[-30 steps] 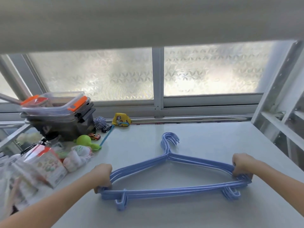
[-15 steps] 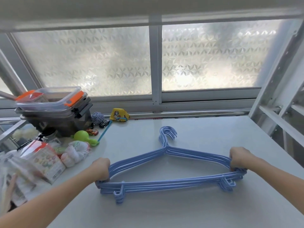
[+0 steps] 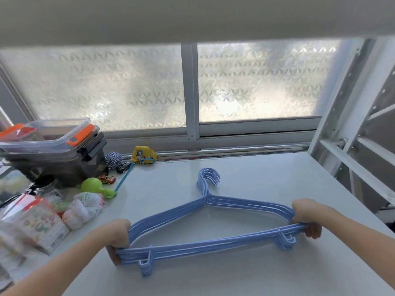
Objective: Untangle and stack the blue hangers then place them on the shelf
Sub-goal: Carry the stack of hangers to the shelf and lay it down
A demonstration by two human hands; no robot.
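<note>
A stack of several blue hangers (image 3: 209, 242) lies aligned on the white table (image 3: 245, 171), hooks pointing away toward the window. My left hand (image 3: 118, 235) grips the stack's left shoulder end, fingers curled round the wires. My right hand (image 3: 305, 216) grips the right shoulder end the same way. The right end sits slightly higher than the left. A white metal shelf frame (image 3: 359, 146) stands at the table's right side.
Stacked clear bins with orange latches (image 3: 53, 144) sit at the back left. Around them lie a green toy (image 3: 94, 185), a yellow pouch (image 3: 143, 154), a ball of twine (image 3: 114, 160), netted bundles (image 3: 85, 208) and packets (image 3: 42, 223). A frosted window (image 3: 256, 86) runs behind.
Both hands keep their grip on the hanger ends. The stack's right end has risen a little, and the camera view has shifted slightly.
</note>
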